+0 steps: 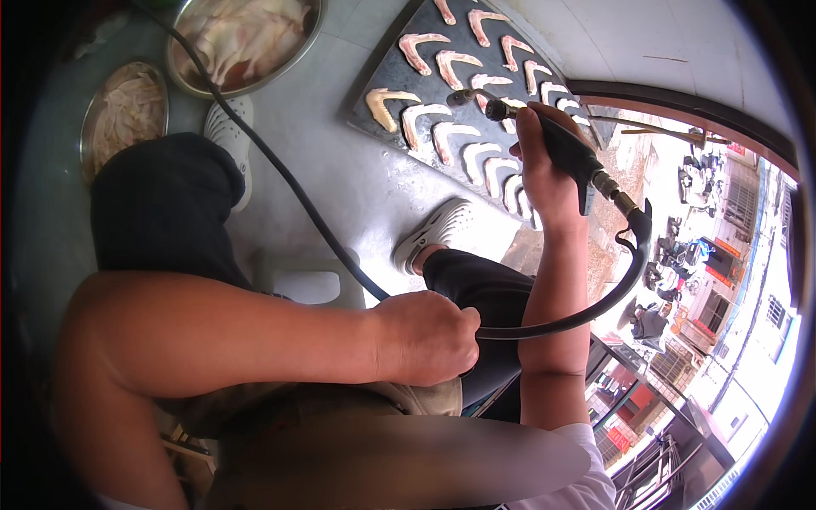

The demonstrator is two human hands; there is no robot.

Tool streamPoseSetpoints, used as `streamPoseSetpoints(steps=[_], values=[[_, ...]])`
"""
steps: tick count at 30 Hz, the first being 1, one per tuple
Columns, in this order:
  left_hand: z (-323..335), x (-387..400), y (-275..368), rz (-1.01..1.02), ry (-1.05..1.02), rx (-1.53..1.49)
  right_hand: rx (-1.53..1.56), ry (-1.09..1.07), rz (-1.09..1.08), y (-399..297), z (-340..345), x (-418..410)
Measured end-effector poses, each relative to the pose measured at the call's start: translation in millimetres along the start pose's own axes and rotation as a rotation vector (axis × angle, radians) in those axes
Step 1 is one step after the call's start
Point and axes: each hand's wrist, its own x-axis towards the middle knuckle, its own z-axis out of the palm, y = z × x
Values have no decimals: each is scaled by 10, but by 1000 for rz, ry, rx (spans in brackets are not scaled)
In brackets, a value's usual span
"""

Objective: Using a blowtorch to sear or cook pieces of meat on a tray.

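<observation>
My right hand [551, 159] grips the black handle of a gas torch [564, 143]. Its nozzle [460, 98] points left above a dark metal tray [382, 73], and no flame can be made out. My left hand [427, 338] is closed around the black rubber hose [542, 330] that runs from the torch handle across my lap. Raw poultry wings [456, 137], bent in V shapes, lie in rows on the tray. One yellower wing [386, 108] lies at the tray's left corner; the others look pale pink. My right hand hides part of the rows.
A large metal basin [309, 51] of plucked poultry stands at upper left. Beside it sits a smaller metal bowl [83, 143] of pale poultry pieces. The hose passes over the grey floor [306, 127] between my clogs [437, 229]. At right, a doorway opens onto a street with parked scooters [663, 268].
</observation>
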Motion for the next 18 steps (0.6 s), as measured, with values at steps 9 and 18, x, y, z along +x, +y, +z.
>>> streamPoseSetpoints(steps=[9, 18], values=[[-10, 10, 6, -4, -5, 14, 108, -34, 81, -16, -7, -15], [6, 22, 0, 21, 14, 58, 138, -20, 143, -27, -37, -11]])
